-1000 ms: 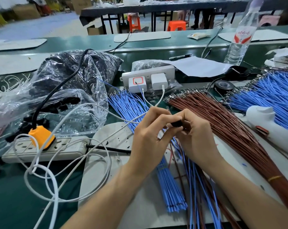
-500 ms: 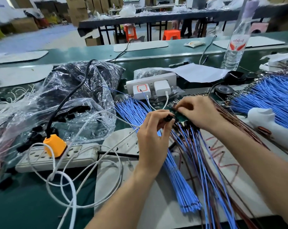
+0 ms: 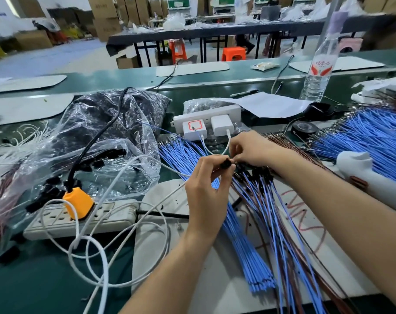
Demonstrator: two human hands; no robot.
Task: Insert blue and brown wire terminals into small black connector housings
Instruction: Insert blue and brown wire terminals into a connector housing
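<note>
My left hand [image 3: 206,191] pinches a small black connector housing [image 3: 226,164] between thumb and fingertips above the white mat. My right hand [image 3: 252,148] meets it from the right, its fingertips pinched on a thin wire end at the housing; the wire's colour is hidden by the fingers. A loose bundle of blue wires [image 3: 183,155] runs from the chargers down under my left wrist. Brown wires [image 3: 290,143] fan out behind my right hand. Wired housings [image 3: 260,175] lie under my right wrist, their blue and brown wires trailing toward me.
A clear plastic bag of black housings [image 3: 106,141] sits at the left, next to a power strip [image 3: 106,217] with an orange plug [image 3: 78,200] and white cables. A white charger strip [image 3: 206,123], tape roll [image 3: 304,128], water bottle [image 3: 317,71], more blue wires [image 3: 374,137] and a white tool [image 3: 369,177] lie behind and right.
My right hand left the housing, reached back to the brown wire ends, and has now returned to the housing. My left hand kept its hold on the housing.
</note>
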